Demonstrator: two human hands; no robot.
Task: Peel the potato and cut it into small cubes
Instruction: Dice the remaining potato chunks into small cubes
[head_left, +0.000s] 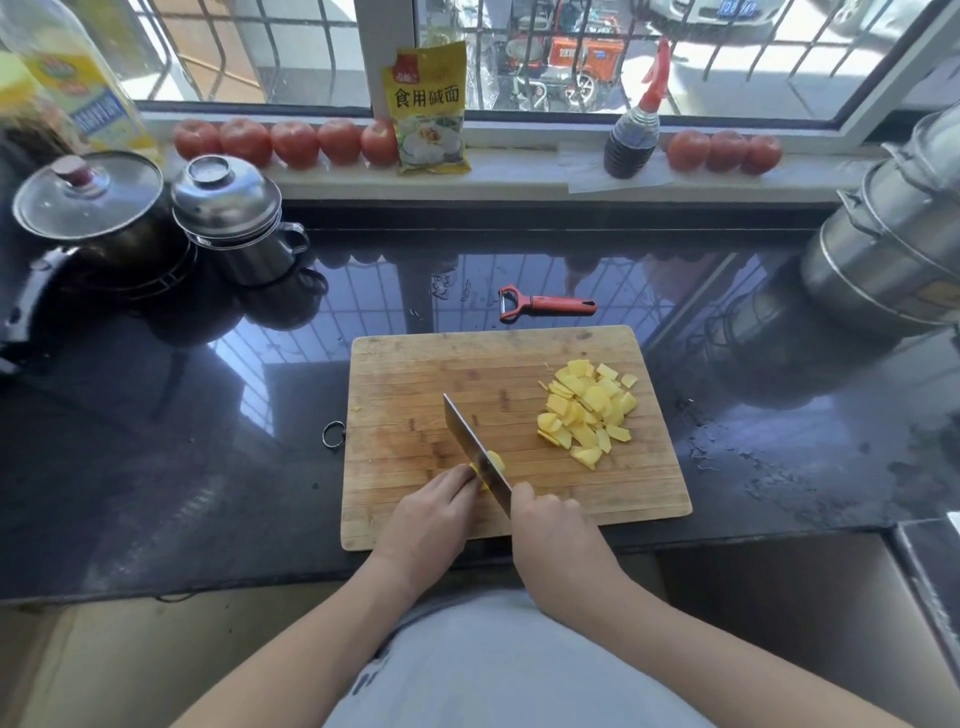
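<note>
Right hand (545, 525) grips knife (475, 454), blade pointing up-left; left hand (434, 512) pinches potato piece (496, 461).

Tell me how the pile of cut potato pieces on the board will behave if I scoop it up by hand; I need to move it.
The cut potato pieces lie loose and overlapping on the cutting board, so they would probably scatter rather than lift together. Their cut faces look moist, so likely slippery. They look thin and flat, so unlikely to roll.

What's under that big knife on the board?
A small yellow potato piece shows beside the knife, steadied by the left hand. How much potato remains is hidden by blade and fingers.
</note>
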